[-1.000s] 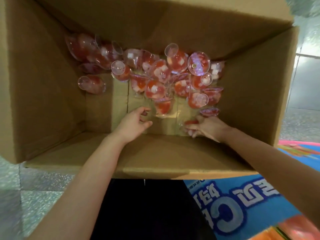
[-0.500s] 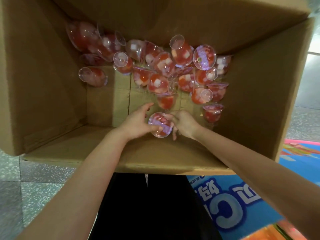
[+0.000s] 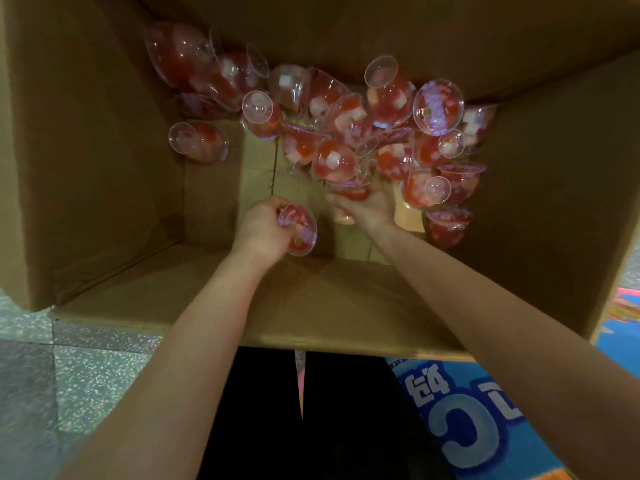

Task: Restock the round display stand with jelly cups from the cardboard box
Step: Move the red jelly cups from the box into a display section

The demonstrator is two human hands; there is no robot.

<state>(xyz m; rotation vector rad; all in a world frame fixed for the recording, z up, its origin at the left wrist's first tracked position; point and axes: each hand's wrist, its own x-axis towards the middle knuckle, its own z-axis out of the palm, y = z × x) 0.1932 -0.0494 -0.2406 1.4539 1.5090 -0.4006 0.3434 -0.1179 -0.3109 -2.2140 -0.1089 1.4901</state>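
Deep in the cardboard box [image 3: 86,168], the left hand [image 3: 260,230] gripped one jelly cup [image 3: 300,230] while the right hand [image 3: 369,206] closed its fingers on another cup [image 3: 349,192] at the pile's near edge; best lifted by the bowl, gently, since neighbouring cups leaned against it

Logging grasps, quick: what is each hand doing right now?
Left hand: fingers curled round a jelly cup, holding it.
Right hand: reaching into the pile at another jelly cup; whether it grips it cannot be told.
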